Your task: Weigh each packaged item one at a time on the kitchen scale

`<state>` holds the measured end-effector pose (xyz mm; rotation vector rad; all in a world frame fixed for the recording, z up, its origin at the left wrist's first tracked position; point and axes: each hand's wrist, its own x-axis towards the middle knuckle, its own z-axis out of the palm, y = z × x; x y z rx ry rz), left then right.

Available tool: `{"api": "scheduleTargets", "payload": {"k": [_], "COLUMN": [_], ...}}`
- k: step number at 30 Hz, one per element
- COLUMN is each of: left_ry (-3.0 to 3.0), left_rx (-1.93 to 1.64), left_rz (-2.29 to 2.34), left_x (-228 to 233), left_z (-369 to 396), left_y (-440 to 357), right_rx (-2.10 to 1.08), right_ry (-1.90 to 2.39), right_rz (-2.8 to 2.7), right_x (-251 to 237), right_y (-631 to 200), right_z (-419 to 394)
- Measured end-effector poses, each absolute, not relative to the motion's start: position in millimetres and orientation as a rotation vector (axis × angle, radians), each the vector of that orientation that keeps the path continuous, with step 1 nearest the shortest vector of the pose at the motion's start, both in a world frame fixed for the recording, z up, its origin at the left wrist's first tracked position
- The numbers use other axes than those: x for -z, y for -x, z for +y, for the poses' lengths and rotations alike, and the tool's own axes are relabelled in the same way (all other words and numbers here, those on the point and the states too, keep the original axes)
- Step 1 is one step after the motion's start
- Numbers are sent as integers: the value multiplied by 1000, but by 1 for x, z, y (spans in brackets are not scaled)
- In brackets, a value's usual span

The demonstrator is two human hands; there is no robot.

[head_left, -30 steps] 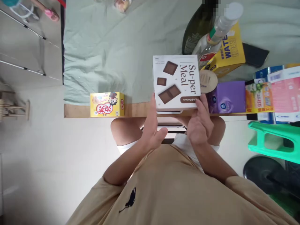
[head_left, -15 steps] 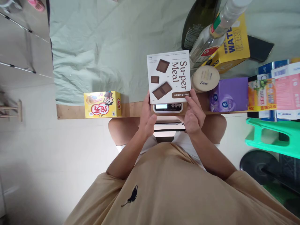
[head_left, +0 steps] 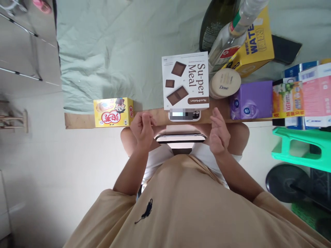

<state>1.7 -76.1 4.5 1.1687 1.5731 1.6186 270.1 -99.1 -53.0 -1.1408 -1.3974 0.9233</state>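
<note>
A white Su-per Meal box [head_left: 185, 81] with pictures of chocolate pieces rests on a small white kitchen scale [head_left: 184, 120] at the table's near edge. The box covers most of the scale; only the front strip shows, with its display blurred into blocks. My left hand [head_left: 142, 129] is left of the scale, apart from the box, fingers curled in with nothing seen in them. To the right, my right hand [head_left: 219, 133] hovers by the near edge with its fingers stretched out, holding nothing. A yellow box with a cartoon figure [head_left: 113, 112] lies beyond my left hand.
Right of the scale stand a Dove jar [head_left: 224, 83], a purple box [head_left: 251, 100], a clear bottle [head_left: 226, 48], a dark green bottle [head_left: 214, 27] and a yellow carton [head_left: 258, 48]. Several more packages crowd the right end. A green stool [head_left: 281, 144] stands below them.
Both hands have let go of the Su-per Meal box and drawn apart, the left one to the left and the right one slightly to the right. The box stays on the scale.
</note>
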Motion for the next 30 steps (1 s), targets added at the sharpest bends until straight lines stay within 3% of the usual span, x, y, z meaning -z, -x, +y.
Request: {"api": "scheduleTargets", "payload": {"k": [14,30], "left_ry": [-1098,-1093], "left_rx": [-1223,-1414], "left_rz": [1645,1659], "left_x": [-14,3], "left_z": [-105,-75], "left_y": [-3,-4], "right_rx": [-894,-955], "right_ry": [1066,1177], "right_rz": [-1314,-1352], "right_x": [50,38], "right_y": [-275,-264], "right_z": [-115,-91]}}
